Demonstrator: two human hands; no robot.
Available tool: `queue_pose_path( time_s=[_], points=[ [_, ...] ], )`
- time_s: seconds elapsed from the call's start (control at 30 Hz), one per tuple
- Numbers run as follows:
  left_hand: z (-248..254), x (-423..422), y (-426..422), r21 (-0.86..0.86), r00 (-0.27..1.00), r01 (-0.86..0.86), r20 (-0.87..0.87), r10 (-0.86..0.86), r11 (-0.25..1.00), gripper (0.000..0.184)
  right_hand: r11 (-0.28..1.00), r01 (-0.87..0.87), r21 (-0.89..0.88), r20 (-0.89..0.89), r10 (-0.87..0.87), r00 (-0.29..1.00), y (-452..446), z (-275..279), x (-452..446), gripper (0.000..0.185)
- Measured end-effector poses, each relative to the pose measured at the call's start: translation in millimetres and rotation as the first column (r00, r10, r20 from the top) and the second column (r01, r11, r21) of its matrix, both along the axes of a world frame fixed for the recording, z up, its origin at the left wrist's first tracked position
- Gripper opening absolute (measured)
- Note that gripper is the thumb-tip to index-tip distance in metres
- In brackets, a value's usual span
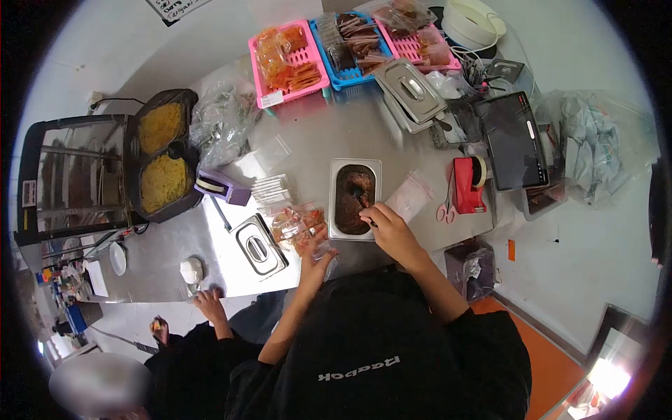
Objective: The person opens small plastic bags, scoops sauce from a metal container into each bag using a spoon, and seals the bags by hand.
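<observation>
In the head view, my right hand (pixel 393 236) is closed around the dark handle of a spoon (pixel 360 194). The spoon's head dips into a dark red-brown paste (pixel 346 213) inside a deep steel food pan (pixel 379 183). Just left of the pan, my left hand (pixel 315 262) grips a small clear plastic bag (pixel 325 250), partly hidden by the fingers. Beside that hand lie filled bags of reddish food (pixel 290 227). A steel pan lid (pixel 259 246) rests on the table to their left.
Flat packets (pixel 273 190) and a purple tape dispenser (pixel 222 187) sit to the left. On the right are a red tape dispenser (pixel 465 185), pink scissors (pixel 446 211) and a tablet (pixel 512 140). A pink basket (pixel 313 52) stands at the back. A co-worker's hand (pixel 210 305) is at the left edge.
</observation>
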State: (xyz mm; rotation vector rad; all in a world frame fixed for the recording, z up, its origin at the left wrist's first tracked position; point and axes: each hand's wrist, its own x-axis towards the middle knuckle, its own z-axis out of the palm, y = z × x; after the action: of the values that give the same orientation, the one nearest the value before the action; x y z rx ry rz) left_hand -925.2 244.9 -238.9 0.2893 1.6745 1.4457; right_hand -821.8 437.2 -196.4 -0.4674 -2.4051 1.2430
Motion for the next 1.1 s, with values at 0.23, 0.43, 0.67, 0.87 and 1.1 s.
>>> queue_pose_path(
  time_s=[0.23,0.43,0.67,0.87,1.1],
  points=[
    [2,13,2,0.075,0.994,-0.105,0.023,0.103,0.992,0.051,0.990,-0.138,0.001,0.028,0.138,0.990,-16,-2,20,0.021],
    [5,20,-3,0.025,0.993,-0.109,0.049,0.107,0.994,0.054,0.972,-0.233,-0.018,0.051,0.234,0.971,-7,-1,23,0.021],
    [2,25,1,0.035,0.987,-0.136,0.096,0.132,0.990,0.055,0.993,-0.094,0.066,-0.017,0.095,0.995,25,4,-5,0.022],
    [6,25,4,0.030,0.991,-0.132,0.036,0.131,0.991,0.057,0.995,-0.092,0.028,-0.063,0.093,0.994,36,1,-14,0.019],
    [10,41,7,-0.041,0.984,-0.090,-0.161,0.082,0.995,0.059,0.998,-0.036,0.051,-0.128,0.043,0.991,20,-9,1,0.009]
  ],
)
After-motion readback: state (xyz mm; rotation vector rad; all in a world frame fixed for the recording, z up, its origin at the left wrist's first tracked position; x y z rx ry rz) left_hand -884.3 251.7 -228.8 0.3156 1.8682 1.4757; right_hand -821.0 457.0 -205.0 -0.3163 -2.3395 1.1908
